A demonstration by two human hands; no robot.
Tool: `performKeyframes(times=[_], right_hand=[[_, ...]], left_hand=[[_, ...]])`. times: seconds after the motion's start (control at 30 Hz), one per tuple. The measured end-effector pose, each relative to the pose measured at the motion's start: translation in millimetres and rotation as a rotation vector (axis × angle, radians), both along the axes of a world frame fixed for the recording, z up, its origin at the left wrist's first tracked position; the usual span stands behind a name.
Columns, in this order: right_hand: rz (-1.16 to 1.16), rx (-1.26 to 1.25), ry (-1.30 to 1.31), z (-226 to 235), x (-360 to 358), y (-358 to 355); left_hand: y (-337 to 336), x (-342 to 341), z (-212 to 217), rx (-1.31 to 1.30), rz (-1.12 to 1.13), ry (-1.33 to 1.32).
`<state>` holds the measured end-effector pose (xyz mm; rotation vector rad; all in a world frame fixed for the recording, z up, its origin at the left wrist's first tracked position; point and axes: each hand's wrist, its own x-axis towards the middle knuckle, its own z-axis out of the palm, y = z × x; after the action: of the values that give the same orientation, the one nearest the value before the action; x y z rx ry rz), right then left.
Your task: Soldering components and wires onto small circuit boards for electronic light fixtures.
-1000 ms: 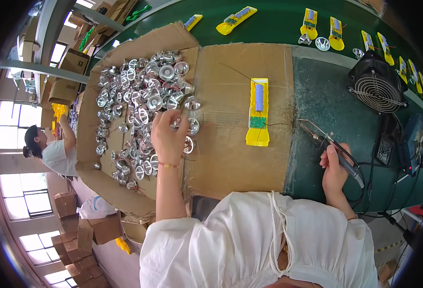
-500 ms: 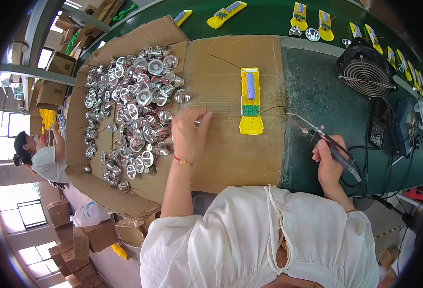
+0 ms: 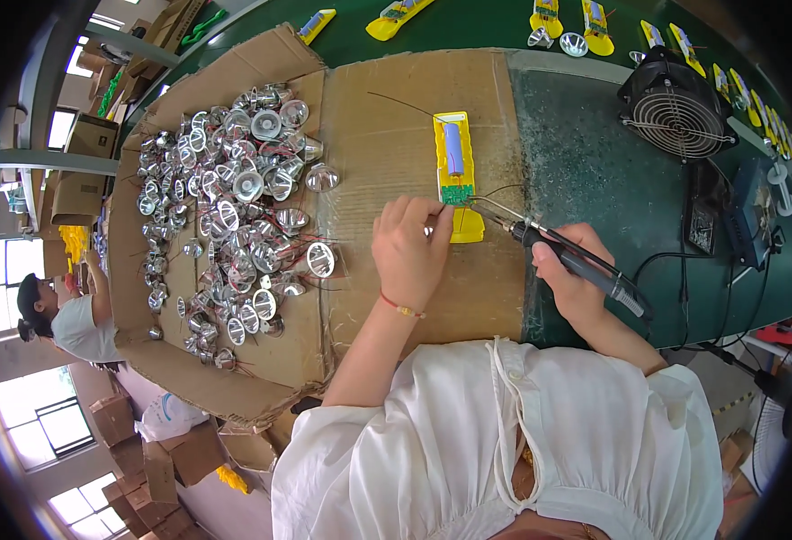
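Observation:
A yellow flashlight half-shell (image 3: 455, 171) with a blue battery cell and a small green circuit board lies on the brown cardboard sheet (image 3: 387, 135). My left hand (image 3: 407, 252) rests beside its near end, fingertips pinched at the board; whether they hold a part is hidden. My right hand (image 3: 574, 279) grips a black soldering iron (image 3: 558, 252), its metal tip touching the green board. To the left, several shiny silver reflector cups (image 3: 234, 207) with thin wires lie heaped on the cardboard.
A black desk fan (image 3: 675, 108) stands at the back right on the green mat, a black soldering station (image 3: 729, 216) beside it. More yellow shells (image 3: 585, 18) line the far edge. Another person (image 3: 67, 310) works far left among stacked cartons.
My left hand left the reflector heap and came right to the yellow shell's near end. My right hand brought the soldering iron left, so its tip now meets the circuit board.

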<state>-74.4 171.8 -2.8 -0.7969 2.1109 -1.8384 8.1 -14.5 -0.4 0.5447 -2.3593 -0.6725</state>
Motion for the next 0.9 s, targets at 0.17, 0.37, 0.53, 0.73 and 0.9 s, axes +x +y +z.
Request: performKeyframes(times=[0.17,0.37,0.53,0.73,0.9], right_hand=[[-0.017,-0.005,-0.035,-1.7,0.0,-5.5],[0.014,0.0,-0.032,-4.2,-0.7,-4.3],[0.012,-0.033,-0.008,-6.6,1.3,-3.9],[-0.065,-0.122,-0.111,4.3,1.6,-0.8],[-0.053,-0.114,-0.177,3.5,2.9,-0.5]], left_hand=[[0.5,-0.4,-5.6,0.085,-0.008,-0.018],[1.2,-3.3,-3.9,0.153,0.016,-0.034],[1.2,-4.6,-4.9,0.182,0.032,-0.055],[0.8,-4.1,-2.0,0.198,0.036,-0.064],[0.2,-2.1,-2.4,0.205,0.044,-0.067]])
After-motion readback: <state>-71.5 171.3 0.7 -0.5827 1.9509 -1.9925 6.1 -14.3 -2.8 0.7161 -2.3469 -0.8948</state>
